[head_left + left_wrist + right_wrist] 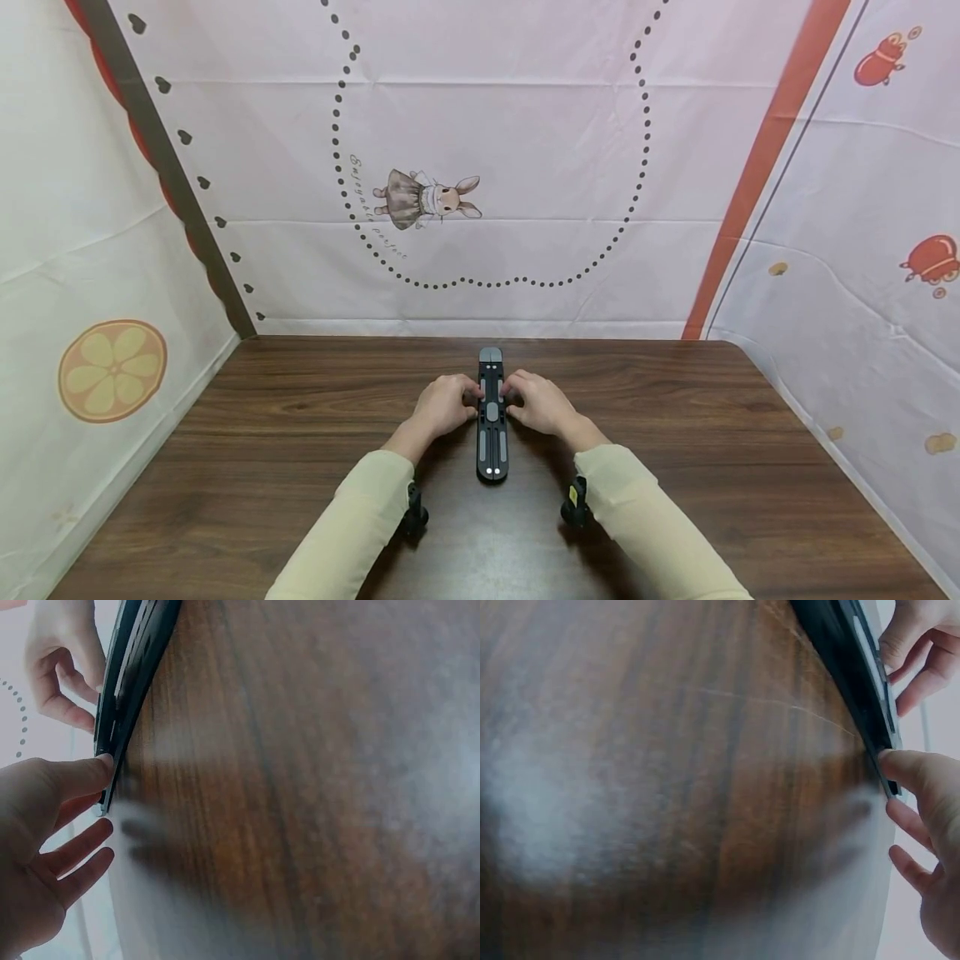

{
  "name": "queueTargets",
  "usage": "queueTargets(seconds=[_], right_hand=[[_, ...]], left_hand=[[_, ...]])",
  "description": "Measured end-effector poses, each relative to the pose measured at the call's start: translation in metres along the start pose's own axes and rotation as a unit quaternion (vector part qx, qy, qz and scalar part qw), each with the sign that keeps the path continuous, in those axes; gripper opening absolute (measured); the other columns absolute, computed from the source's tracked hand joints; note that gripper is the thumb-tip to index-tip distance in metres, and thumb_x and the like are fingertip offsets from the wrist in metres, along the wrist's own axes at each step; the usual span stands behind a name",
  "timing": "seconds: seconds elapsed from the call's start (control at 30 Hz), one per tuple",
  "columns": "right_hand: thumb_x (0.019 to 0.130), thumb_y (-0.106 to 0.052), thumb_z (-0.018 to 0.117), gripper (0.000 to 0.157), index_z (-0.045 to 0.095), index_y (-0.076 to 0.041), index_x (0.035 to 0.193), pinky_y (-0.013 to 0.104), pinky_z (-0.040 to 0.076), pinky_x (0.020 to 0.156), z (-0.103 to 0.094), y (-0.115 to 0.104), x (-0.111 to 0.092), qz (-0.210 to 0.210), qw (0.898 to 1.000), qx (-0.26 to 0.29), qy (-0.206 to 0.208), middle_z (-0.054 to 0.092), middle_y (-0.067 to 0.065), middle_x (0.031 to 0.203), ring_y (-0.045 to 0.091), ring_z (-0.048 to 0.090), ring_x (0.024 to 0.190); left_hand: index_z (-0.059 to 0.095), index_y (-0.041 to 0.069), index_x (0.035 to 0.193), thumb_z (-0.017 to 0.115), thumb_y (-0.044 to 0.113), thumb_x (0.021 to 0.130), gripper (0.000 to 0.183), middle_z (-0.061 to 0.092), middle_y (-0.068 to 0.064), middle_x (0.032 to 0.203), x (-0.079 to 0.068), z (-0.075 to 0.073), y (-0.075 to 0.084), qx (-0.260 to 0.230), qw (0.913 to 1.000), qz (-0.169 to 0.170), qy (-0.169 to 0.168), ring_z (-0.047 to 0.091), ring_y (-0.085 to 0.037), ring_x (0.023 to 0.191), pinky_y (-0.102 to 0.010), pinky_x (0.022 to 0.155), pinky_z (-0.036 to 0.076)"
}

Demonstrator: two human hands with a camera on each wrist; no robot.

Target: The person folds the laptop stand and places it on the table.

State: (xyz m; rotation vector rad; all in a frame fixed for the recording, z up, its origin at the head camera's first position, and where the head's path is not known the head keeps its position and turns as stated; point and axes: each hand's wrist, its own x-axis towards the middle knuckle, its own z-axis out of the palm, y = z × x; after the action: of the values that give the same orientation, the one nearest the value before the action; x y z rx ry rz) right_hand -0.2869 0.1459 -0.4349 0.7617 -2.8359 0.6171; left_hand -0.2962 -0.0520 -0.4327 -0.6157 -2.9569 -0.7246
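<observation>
A folded laptop stand [492, 442], long, narrow and black with grey pads and rounded ends, points away from me in the middle of the table. My left hand [444, 403] pinches its left edge, a little beyond the round centre piece. Across from it, my right hand [542, 403] pinches the right edge at about the same height. In the left wrist view the left thumb [86, 774] presses on the stand's side, with the lower fingers spread away from it. The right wrist view has the right thumb [907, 766] likewise on the stand's side.
The brown wood-grain table [300, 500] ends at a hanging white cloth [525, 167] with printed figures behind it. More cloth hangs at the left and right. Small black wrist cameras are strapped below both hands, close over the tabletop.
</observation>
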Motion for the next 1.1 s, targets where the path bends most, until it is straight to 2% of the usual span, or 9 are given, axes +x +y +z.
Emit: queueTargets(seconds=[0.23, 0.5, 0.77, 0.93, 1.1], right_hand=[[0.080, -0.010, 0.069, 0.019, 0.063, -0.010, 0.098, 0.036, 0.048, 0.077, -0.006, -0.002, 0.002, 0.006, 1.000, 0.018, -0.022, 0.060, 0.001, 0.101, 0.018, 0.059, 0.086], [0.080, -0.014, 0.069, 0.020, 0.063, -0.010, 0.099, 0.036, 0.048, 0.075, -0.007, -0.004, 0.002, 0.015, 0.999, 0.019, -0.032, 0.059, 0.001, 0.102, 0.018, 0.059, 0.086], [0.083, -0.015, 0.067, 0.021, 0.063, -0.010, 0.102, 0.037, 0.049, 0.075, -0.007, -0.011, 0.000, 0.028, 0.999, -0.006, -0.033, 0.060, 0.001, 0.105, 0.016, 0.059, 0.087], [0.085, -0.017, 0.065, 0.023, 0.064, -0.010, 0.107, 0.039, 0.049, 0.078, -0.014, -0.013, 0.000, 0.022, 0.998, -0.023, -0.051, 0.062, 0.003, 0.107, 0.018, 0.060, 0.091], [0.086, -0.020, 0.063, 0.028, 0.063, -0.009, 0.112, 0.040, 0.049, 0.080, -0.020, -0.017, -0.002, 0.004, 0.996, -0.049, -0.075, 0.063, 0.006, 0.112, 0.020, 0.061, 0.094]], left_hand=[[0.071, 0.018, 0.098, 0.073, 0.014, 0.077, 0.021, 0.065, 0.002, 0.112, 0.000, -0.003, 0.001, -0.011, 0.9998, -0.008, -0.017, 0.059, -0.018, 0.103, -0.039, 0.087, 0.047], [0.071, 0.017, 0.100, 0.073, 0.024, 0.078, 0.024, 0.066, 0.002, 0.112, 0.000, -0.006, 0.001, -0.027, 0.9990, -0.010, -0.033, 0.060, -0.018, 0.102, -0.039, 0.085, 0.048], [0.067, 0.016, 0.110, 0.071, 0.023, 0.080, 0.031, 0.063, -0.001, 0.118, -0.006, -0.009, 0.005, -0.019, 0.9986, -0.012, -0.047, 0.056, -0.021, 0.113, -0.042, 0.093, 0.044], [0.063, 0.014, 0.117, 0.067, 0.027, 0.084, 0.036, 0.060, -0.003, 0.122, -0.009, -0.009, 0.007, 0.003, 0.9981, 0.011, -0.061, 0.053, -0.022, 0.116, -0.043, 0.095, 0.043], [0.063, 0.012, 0.116, 0.063, 0.030, 0.087, 0.035, 0.061, -0.005, 0.120, -0.013, -0.010, 0.009, 0.026, 0.9977, 0.042, -0.047, 0.055, -0.024, 0.112, -0.042, 0.091, 0.045]])
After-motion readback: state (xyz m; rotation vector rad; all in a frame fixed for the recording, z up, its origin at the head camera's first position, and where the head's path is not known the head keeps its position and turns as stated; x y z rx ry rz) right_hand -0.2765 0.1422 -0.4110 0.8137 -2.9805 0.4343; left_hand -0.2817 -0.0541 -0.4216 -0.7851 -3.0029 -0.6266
